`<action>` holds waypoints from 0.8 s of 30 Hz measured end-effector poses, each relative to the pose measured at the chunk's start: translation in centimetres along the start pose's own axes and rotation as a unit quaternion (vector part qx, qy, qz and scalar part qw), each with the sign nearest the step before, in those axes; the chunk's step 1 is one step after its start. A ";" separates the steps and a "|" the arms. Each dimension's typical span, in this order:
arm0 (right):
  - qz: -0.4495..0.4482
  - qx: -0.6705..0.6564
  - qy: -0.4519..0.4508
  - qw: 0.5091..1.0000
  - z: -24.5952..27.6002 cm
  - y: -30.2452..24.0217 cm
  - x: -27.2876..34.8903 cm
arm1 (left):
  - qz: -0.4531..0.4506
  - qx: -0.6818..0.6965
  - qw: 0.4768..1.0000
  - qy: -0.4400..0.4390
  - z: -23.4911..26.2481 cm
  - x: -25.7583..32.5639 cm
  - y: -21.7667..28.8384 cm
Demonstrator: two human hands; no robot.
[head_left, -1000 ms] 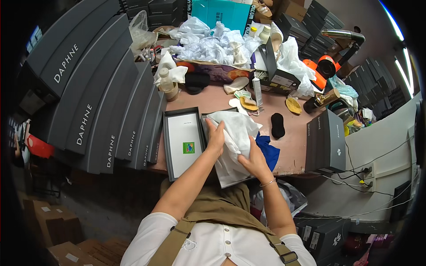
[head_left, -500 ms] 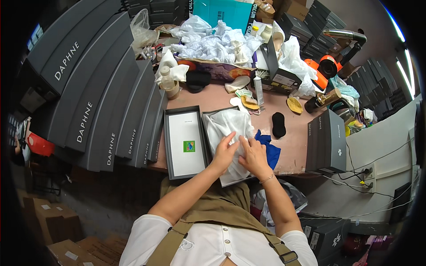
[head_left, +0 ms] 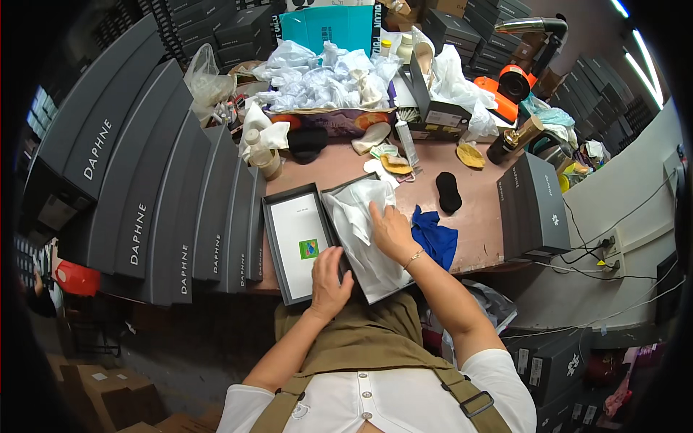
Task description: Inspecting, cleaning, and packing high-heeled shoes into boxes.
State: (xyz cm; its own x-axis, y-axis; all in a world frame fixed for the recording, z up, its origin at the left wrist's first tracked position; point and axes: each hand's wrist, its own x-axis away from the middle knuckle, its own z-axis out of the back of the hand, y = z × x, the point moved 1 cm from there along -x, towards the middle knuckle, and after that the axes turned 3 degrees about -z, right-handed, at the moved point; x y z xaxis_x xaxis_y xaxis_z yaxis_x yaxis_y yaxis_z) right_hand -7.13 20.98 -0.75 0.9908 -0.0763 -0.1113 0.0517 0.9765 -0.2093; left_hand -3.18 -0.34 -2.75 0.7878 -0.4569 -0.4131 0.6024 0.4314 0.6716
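In front of me lies an open shoebox [head_left: 354,265] filled with white tissue paper [head_left: 368,249]. Its contents under the paper are hidden. My right hand [head_left: 392,234] rests on the tissue paper with its fingers extended, holding nothing I can see. To the left of that box is a dark grey box lid [head_left: 275,229], turned so its white inside faces up, with a green sticker [head_left: 309,249] on it. My left hand [head_left: 331,285] is at the lid's near right edge, thumb and fingers apart. A blue cloth [head_left: 435,240] lies right of the tissue-filled box.
Tall stacked grey shoeboxes [head_left: 159,216] line the left side; more boxes [head_left: 535,206] stand at the right. Behind are a carton of crumpled paper [head_left: 325,79], a bottle [head_left: 261,155], a white tube [head_left: 406,142], yellow pads [head_left: 471,155] and a black oval object [head_left: 448,193].
My left hand has left the tissue paper and moved left and nearer, to the lid's edge. My right hand stays on the paper, slightly farther up. The whole view has shifted a little.
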 end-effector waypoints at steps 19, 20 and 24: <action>0.132 -0.083 -0.057 0.986 2.8 1.1 -1.5 | -0.357 -0.143 0.860 -0.335 -4.2 -4.0 0.4; 0.122 -0.101 -0.053 0.986 2.2 1.2 -0.8 | -0.367 -0.122 0.855 -0.345 -3.7 -4.1 0.3; 0.118 -0.160 -0.050 0.979 1.8 2.0 0.5 | -0.373 -0.065 0.858 -0.346 -3.5 -4.0 -0.3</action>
State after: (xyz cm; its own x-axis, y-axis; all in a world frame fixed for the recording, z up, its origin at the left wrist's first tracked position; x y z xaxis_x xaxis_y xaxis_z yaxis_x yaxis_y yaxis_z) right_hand -6.32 23.26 0.52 0.9785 0.1802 -0.1007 -0.2064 0.8505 -0.4838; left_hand -6.09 4.13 -3.47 -0.0622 -0.9768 -0.2048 0.9507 -0.1205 0.2857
